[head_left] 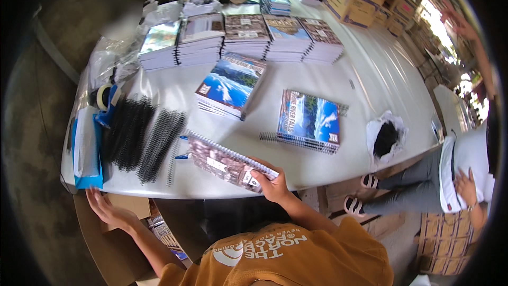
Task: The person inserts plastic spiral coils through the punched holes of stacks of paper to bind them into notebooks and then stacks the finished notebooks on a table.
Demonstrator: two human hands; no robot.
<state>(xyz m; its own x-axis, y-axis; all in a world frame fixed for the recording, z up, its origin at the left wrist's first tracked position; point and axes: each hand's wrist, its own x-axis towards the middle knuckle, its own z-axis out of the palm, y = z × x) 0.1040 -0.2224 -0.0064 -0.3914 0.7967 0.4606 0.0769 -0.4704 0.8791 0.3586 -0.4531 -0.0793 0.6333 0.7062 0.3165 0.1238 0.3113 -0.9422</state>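
Observation:
My right hand (273, 184) grips the near right corner of a spiral-bound notebook (222, 163) with a brown photo cover. The notebook is tilted over the front edge of the table, its coil along the far side. Two blue handle ends (183, 147) of a tool stick out past its left end; the rest is hidden. My left hand (111, 211) is empty, fingers stretched out, over an open cardboard box (100, 233) below the table's front left corner. Close by are a blue-and-white packet (87, 151) and loose black plastic coils (129, 135).
Books with blue waterfall covers (230, 86) and another such stack (308, 119), black coils under it, lie mid-table. Several notebook piles (246, 34) line the back. A blue tape dispenser (109, 105) stands left, a white bag (386, 136) right. Another person (450, 175) stands at the right.

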